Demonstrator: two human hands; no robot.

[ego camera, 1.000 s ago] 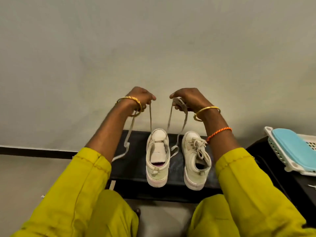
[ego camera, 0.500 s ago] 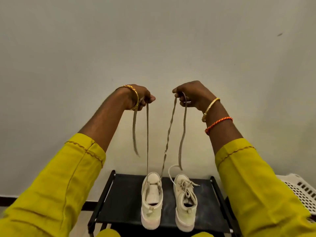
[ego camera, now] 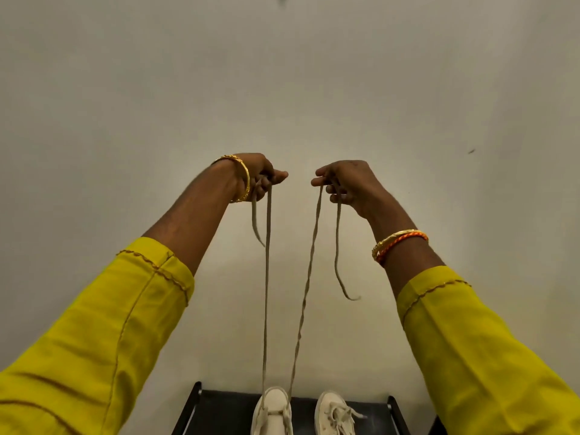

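Both arms reach up and forward before the pale wall point(ego camera: 125, 89), hands level and apart. The left hand point(ego camera: 260, 174) has its fingers point(ego camera: 277, 177) curled, pinching one end of the shoelace point(ego camera: 266, 309); the right hand point(ego camera: 345, 183) pinches the other end in its fingers point(ego camera: 320, 182). Both strands run taut down to the left shoe point(ego camera: 273, 409) on the black rack point(ego camera: 219, 412), short tails dangling below each hand. A laced shoe point(ego camera: 334, 412) stands just beside it

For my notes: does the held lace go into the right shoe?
No, the lace from left hand and right hand enters the left shoe.
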